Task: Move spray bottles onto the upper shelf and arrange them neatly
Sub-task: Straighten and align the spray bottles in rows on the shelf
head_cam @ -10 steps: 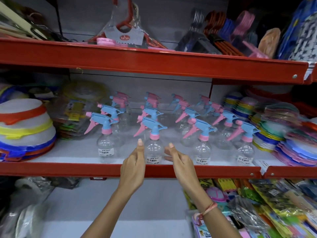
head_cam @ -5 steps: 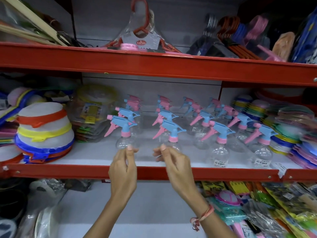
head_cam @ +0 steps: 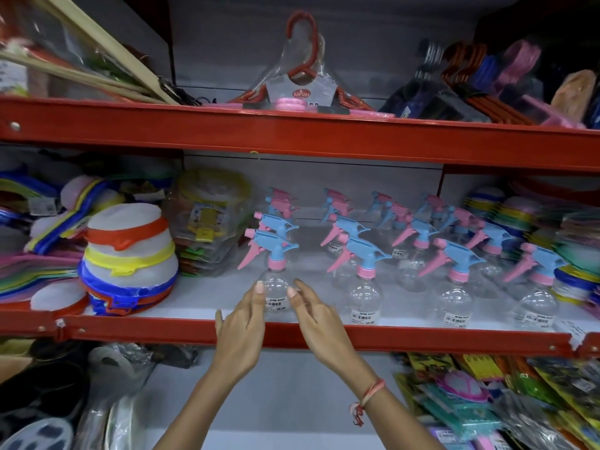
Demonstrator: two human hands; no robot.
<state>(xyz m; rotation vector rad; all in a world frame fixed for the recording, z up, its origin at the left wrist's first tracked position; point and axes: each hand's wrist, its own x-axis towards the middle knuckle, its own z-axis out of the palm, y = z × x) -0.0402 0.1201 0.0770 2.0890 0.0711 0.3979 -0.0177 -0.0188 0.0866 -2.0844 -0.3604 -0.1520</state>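
Note:
Several clear spray bottles with blue-and-pink trigger heads stand in rows on the middle shelf (head_cam: 194,311) with its red front rail. The front-left bottle (head_cam: 276,280) sits between my two hands. My left hand (head_cam: 242,323) reaches up with straight fingers, its fingertip at the bottle's left side. My right hand (head_cam: 319,319), a red thread at the wrist, has its thumb at the bottle's right side. Neither hand is wrapped round the bottle. Another front bottle (head_cam: 363,297) stands just right of my right hand.
Stacked sieves with coloured rims (head_cam: 130,254) and bagged goods (head_cam: 207,228) crowd the shelf's left. Coloured plates (head_cam: 578,248) fill its right. The top shelf (head_cam: 292,131) holds hangers (head_cam: 305,76). Packaged items (head_cam: 487,401) lie on the lower shelf at right.
Both hands moved left from the second front bottle to either side of the front-left bottle. The view also shifted left.

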